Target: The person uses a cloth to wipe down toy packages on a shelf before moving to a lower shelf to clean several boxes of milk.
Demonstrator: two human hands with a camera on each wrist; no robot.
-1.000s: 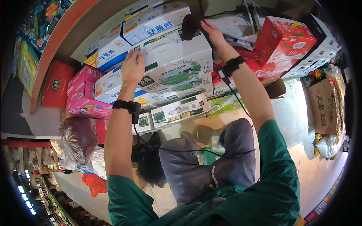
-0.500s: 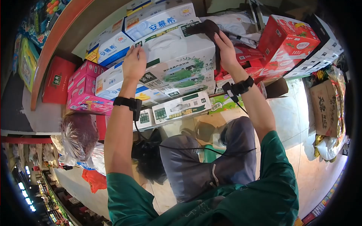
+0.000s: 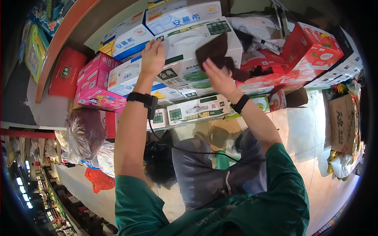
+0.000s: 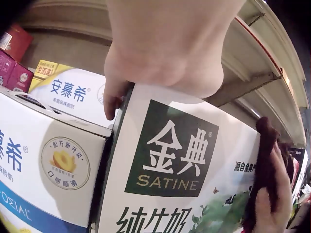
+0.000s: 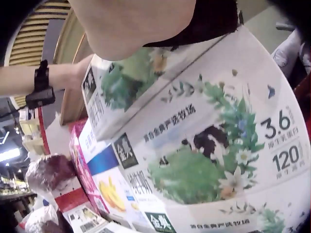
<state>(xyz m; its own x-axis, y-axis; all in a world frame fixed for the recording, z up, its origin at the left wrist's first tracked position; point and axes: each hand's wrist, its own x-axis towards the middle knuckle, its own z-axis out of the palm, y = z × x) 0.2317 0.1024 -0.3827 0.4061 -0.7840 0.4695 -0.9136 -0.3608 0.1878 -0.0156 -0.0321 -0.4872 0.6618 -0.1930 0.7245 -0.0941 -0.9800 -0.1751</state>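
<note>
A large white milk carton (image 3: 185, 51) with a carry handle and green meadow print stands in front of the person. The left hand (image 3: 153, 59) rests on its upper left edge, fingertips on the top; in the left wrist view one finger (image 4: 112, 106) hangs over the carton's side. With the right hand (image 3: 220, 80) the person holds a dark brown cloth (image 3: 212, 49) against the carton's front and upper edge, fingers fairly straight over it. The right wrist view shows the cloth (image 5: 214, 22) by the wrist, with the fingers hidden.
Blue-and-white yogurt cartons (image 3: 185, 17) stand behind, and pink boxes (image 3: 98, 88) at the left. Red boxes (image 3: 313, 49) are on the right. A low white carton (image 3: 197, 110) lies below. A cable (image 3: 204, 152) crosses the person's knees. A plastic bag (image 3: 84, 133) sits at the left.
The right hand has moved the brown cloth from the carton's top right corner, past its right edge, onto the front. The left hand stays on the upper left edge.
</note>
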